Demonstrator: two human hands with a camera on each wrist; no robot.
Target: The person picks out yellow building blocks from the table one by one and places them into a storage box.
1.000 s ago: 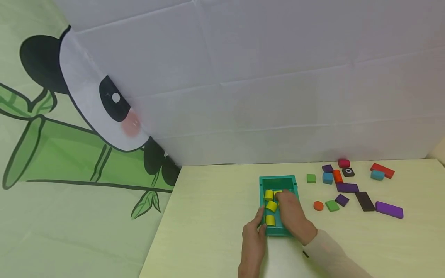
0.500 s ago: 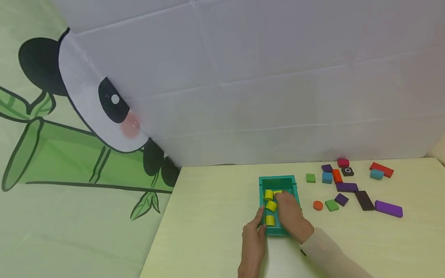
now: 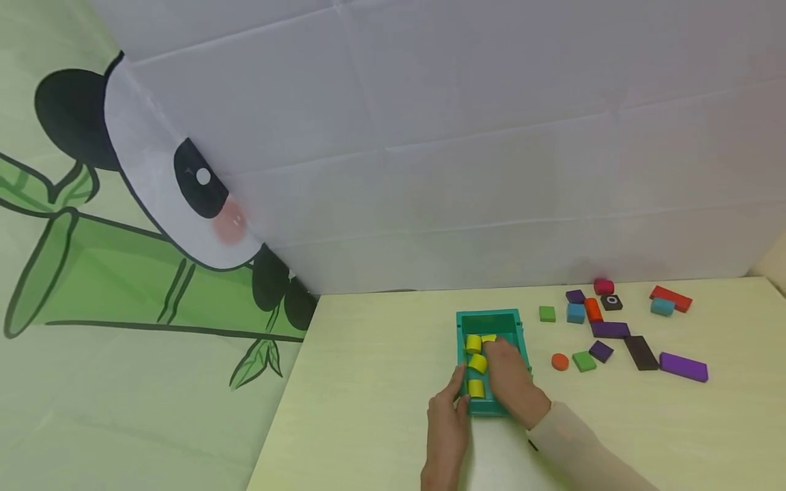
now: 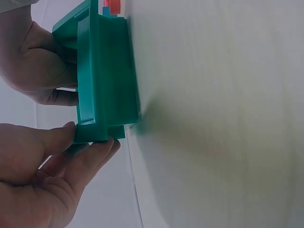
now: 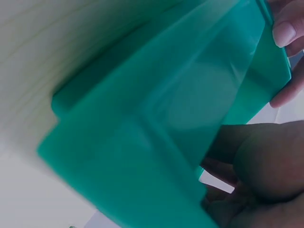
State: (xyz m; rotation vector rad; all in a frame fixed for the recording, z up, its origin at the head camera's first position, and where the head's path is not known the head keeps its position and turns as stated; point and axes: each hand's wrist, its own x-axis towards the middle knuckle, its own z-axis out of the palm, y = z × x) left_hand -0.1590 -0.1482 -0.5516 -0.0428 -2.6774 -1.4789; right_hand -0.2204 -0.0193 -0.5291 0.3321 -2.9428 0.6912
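Note:
A teal green plastic box stands on the table with several yellow cylinder blocks inside. My left hand grips the box's near left side; in the left wrist view, the thumb of the left hand lies on the rim and the fingers are beneath it. My right hand reaches down into the box's right half, its fingers bent. Box walls and the hand itself hide those fingertips, so whether a block is between them is not visible. In the right wrist view, the box wall covers part of the right hand.
Right of the box lie scattered blocks: a green square, a blue cube, an orange disc, a dark bar, a purple bar and a red bar. A white cloth hangs behind the table.
My right hand has shifted very slightly left within the box, and the bit of yellow by its fingers shows less. The left hand keeps its grip; the view has drifted a little.

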